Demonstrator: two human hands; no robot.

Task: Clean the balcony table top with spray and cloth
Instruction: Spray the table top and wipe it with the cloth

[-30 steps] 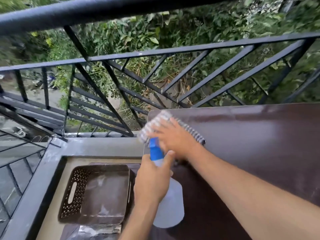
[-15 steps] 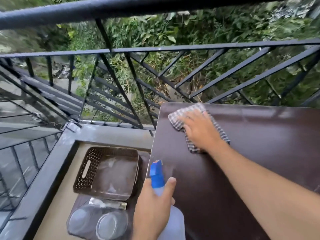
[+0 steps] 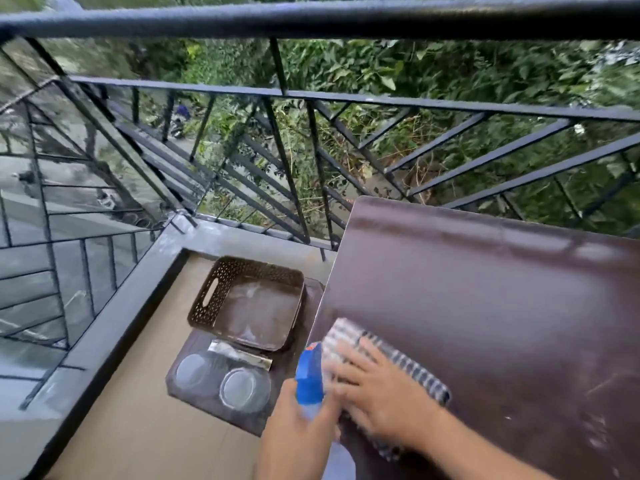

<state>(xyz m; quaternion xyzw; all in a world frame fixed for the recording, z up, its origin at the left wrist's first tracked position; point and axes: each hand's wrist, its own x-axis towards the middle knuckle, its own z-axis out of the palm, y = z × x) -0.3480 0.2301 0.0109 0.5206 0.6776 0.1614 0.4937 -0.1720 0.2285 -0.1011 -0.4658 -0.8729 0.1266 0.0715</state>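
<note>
Since half a second ago the right hand has dragged the soft grey-and-white checked cloth from the far left corner of the dark brown worktop to its near left edge. Limp and light, the cloth handles best pressed flat; the fingers lie spread and straight on it. Just left, the left hand grips the light, probably slick, clear plastic spray bottle with a blue nozzle by its neck.
</note>
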